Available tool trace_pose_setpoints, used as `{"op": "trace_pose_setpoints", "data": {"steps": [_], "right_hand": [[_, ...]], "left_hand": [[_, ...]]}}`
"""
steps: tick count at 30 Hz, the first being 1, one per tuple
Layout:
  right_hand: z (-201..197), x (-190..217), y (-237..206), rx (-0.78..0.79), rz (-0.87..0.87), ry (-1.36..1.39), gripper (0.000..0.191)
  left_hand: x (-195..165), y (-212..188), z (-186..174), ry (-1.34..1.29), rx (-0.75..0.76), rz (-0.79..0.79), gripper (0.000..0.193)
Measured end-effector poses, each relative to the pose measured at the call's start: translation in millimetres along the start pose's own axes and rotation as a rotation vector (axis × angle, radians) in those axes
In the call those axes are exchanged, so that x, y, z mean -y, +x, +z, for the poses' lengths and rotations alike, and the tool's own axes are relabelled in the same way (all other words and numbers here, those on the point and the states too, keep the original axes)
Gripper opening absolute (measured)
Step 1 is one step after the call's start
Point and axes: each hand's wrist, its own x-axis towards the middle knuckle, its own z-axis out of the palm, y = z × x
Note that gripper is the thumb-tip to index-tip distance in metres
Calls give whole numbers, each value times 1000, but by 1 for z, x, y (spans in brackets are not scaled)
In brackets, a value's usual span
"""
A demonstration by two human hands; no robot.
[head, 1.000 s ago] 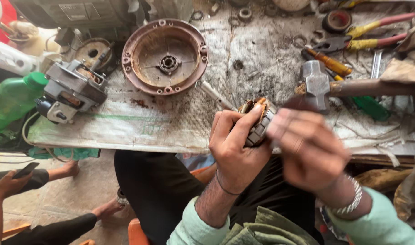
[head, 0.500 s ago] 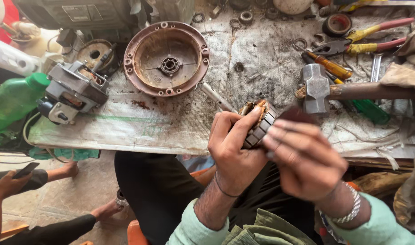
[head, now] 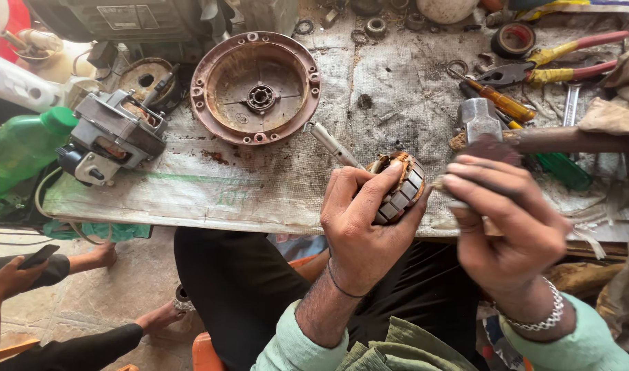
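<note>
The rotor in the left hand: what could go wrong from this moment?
The left hand holds the rotor past the table edge, above the lap, so a slip could drop it. The right hand rubs close to the left fingertips and might scrape them. The hammer lies right behind the hands; a backward movement could knock it.

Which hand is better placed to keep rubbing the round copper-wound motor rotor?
Right. The right hand pinches a small dark piece against the round copper-wound motor rotor, which the left hand grips.
</note>
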Motion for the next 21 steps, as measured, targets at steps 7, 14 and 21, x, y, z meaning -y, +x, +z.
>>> {"op": "trace_pose_setpoints", "data": {"steps": [7,14,21], "right_hand": [[11,3,2,73,-165,7,25],[15,11,6,82,-105,3,25],[12,5,0,83,21,15,22]], "left_hand": [[0,-2,2,11,16,-3,47],[1,-1,-2,-11,20,3,47],[5,7,-9,-39,123,49,57]]}}
